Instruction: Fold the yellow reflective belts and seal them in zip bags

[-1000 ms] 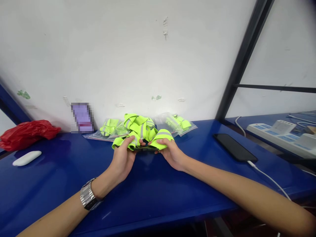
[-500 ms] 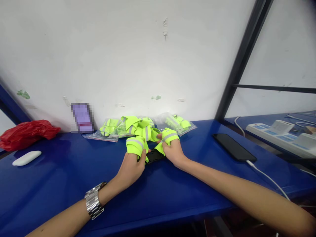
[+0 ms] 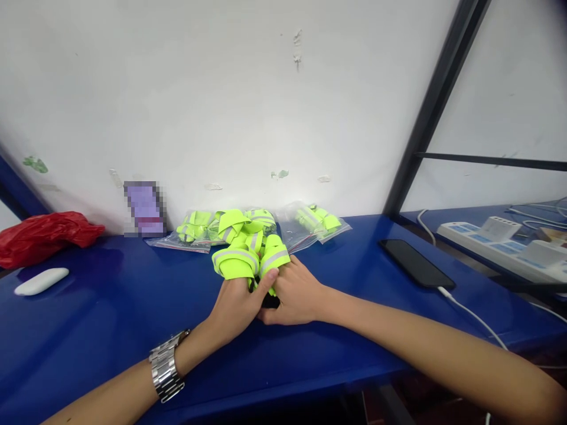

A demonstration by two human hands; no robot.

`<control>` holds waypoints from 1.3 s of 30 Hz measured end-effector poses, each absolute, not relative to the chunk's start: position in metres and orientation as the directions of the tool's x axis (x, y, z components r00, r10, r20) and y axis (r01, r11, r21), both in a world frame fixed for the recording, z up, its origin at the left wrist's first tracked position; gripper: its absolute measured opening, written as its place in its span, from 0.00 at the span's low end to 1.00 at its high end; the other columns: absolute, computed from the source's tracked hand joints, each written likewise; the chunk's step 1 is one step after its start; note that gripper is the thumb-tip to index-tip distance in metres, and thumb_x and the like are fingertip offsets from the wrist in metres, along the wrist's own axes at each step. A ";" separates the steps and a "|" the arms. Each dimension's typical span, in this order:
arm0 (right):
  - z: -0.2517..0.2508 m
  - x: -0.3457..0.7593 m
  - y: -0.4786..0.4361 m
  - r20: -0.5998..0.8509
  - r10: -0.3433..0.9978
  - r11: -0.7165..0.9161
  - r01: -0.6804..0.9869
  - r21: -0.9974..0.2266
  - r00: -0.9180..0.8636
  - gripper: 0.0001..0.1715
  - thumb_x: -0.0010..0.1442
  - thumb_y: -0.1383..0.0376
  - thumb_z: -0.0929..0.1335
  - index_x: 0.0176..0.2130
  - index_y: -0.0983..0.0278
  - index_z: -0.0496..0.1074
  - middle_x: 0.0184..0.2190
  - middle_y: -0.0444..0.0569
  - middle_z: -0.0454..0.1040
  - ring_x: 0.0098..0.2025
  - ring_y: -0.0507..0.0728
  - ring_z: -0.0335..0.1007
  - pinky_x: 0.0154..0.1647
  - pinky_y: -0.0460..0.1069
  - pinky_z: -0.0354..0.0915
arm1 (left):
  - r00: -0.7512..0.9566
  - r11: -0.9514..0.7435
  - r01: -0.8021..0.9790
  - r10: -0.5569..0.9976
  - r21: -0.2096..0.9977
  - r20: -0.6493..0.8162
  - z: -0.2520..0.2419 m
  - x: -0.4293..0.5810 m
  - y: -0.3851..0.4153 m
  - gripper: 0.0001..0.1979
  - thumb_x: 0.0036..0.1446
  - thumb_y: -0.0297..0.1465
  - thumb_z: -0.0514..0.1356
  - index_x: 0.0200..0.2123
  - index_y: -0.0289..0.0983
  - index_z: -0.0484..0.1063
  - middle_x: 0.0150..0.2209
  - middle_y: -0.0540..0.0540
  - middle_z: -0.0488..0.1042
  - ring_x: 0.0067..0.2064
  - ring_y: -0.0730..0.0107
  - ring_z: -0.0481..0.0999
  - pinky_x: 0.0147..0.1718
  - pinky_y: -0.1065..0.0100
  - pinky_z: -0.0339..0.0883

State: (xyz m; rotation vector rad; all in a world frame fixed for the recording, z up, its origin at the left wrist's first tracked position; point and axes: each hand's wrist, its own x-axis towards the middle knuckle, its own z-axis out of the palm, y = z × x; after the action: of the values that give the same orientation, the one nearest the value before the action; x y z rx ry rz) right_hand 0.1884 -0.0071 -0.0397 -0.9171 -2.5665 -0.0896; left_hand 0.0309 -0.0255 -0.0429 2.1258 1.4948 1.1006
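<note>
A bundle of neon-yellow reflective strap (image 3: 237, 264) with grey stripes lies looped over the fingers of both my hands near the table's middle. My left hand (image 3: 234, 310) is closed on the strap, thumb reaching toward the right hand. Against it, my right hand (image 3: 303, 292) is closed too, its fingers partly covered by a strap loop. A small black part (image 3: 271, 301), perhaps a buckle, shows between the hands, mostly hidden. Behind are more strap coils inside a clear plastic bag (image 3: 162, 241) on the left and another clear bag (image 3: 295, 233) on the right.
On the blue table (image 3: 345, 348) a red plastic bag (image 3: 48, 236) and a white oval case (image 3: 42, 281) lie at left. A blurred phone (image 3: 146, 208) leans on the wall. A black phone (image 3: 416, 262) with a cable lies right, before power strips (image 3: 496, 242).
My hands have come together; the right one moved left and toward me. The strap loops have drawn closer, and the black part is now more covered.
</note>
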 end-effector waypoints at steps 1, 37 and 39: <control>-0.040 0.188 -0.008 0.394 0.589 0.785 0.615 -0.072 -0.706 0.25 0.52 0.47 0.68 0.39 0.63 0.73 0.41 0.54 0.75 0.50 0.65 0.65 0.50 0.57 0.60 | 0.164 -0.374 0.690 0.914 0.619 0.370 -0.042 0.031 -0.026 0.26 0.60 0.50 0.53 0.48 0.35 0.69 0.45 0.39 0.76 0.50 0.54 0.73 0.54 0.55 0.63; -0.017 0.194 -0.005 0.462 0.271 0.912 0.379 0.157 -0.844 0.24 0.69 0.57 0.57 0.57 0.67 0.65 0.60 0.58 0.66 0.62 0.65 0.57 0.54 0.60 0.59 | 0.683 -0.718 0.637 0.694 0.280 0.226 -0.041 0.013 -0.014 0.20 0.50 0.20 0.50 0.44 0.38 0.72 0.47 0.40 0.75 0.54 0.53 0.70 0.57 0.53 0.61; -0.022 0.198 0.000 0.456 0.339 0.885 0.443 0.142 -0.823 0.25 0.69 0.54 0.57 0.52 0.68 0.68 0.54 0.60 0.71 0.59 0.66 0.61 0.52 0.61 0.60 | 0.708 -0.728 0.661 0.685 0.179 0.172 -0.037 0.011 -0.015 0.21 0.49 0.19 0.49 0.45 0.35 0.71 0.48 0.36 0.73 0.55 0.52 0.70 0.58 0.51 0.60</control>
State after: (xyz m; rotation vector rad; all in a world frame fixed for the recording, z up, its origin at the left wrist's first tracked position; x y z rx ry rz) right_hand 0.1985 -0.0004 -0.0225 -0.5734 -2.6269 -0.3371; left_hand 0.0107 -0.0155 -0.0368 2.8061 1.1099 0.3468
